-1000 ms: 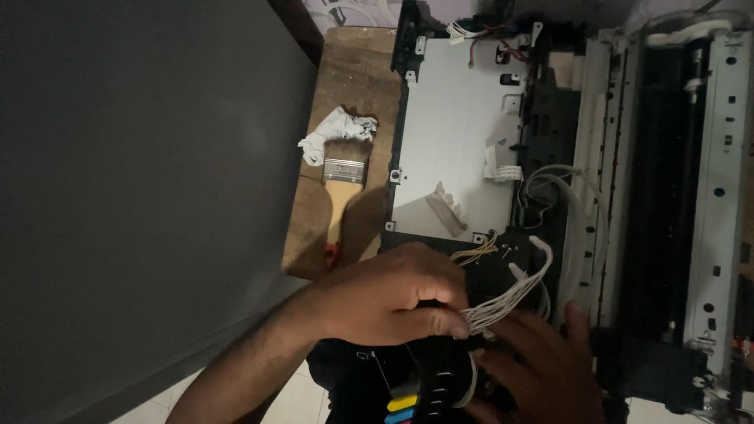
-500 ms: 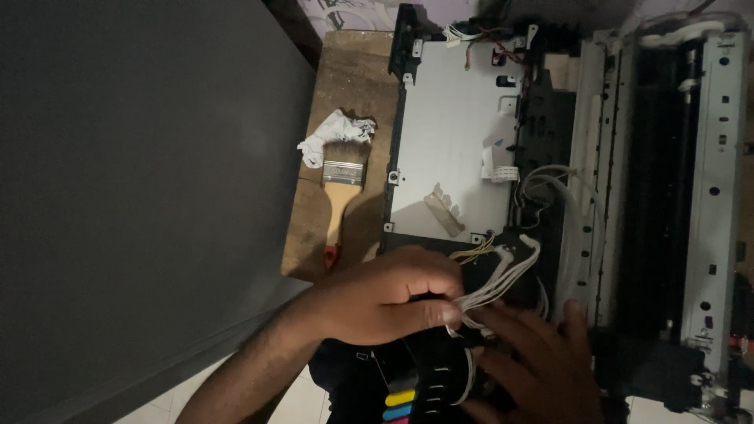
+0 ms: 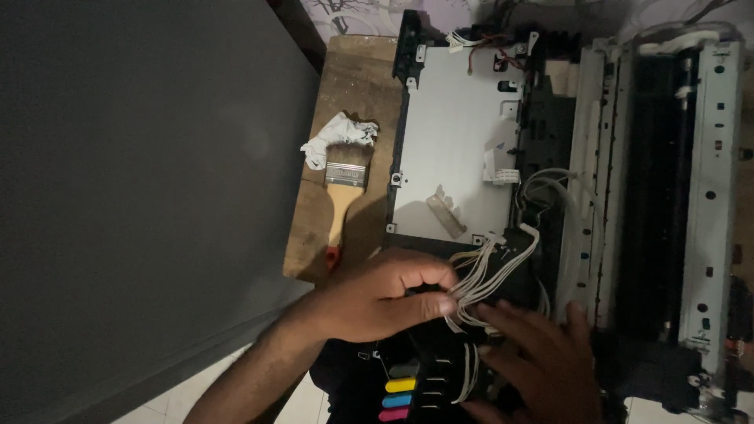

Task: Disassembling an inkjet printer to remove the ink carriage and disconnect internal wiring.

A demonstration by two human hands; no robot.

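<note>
Dim head view, lower centre of the frame: left hand comes in from the lower left, fingers curled, thumb and fingertips pinching a bundle of thin white tubes. The tubes fan up to the right toward a small white connector near the black part of the opened printer, and loop down behind the hands to the ink tank block at the bottom edge. Right hand lies just right of the tubes, fingers spread flat and loose, fingertips touching the lower end of the bundle; whether it grips anything underneath cannot be told, palm side hidden. Its wrist is cut off by the bottom edge.

Ink tank block is mostly in shadow; only grey, yellow, blue and pink tabs show, the rest cut off at the frame bottom.

Printer fills centre to right: pale metal plate centre, long rail and roller frame at right, very dark inside, details not readable. Loose wires at the top edge, ends out of frame.

Left of the printer on the wooden tabletop: paintbrush with wooden handle, bristles toward the top, touching a crumpled white cloth. Big grey flat surface covers the left half, kind unclear.
</note>
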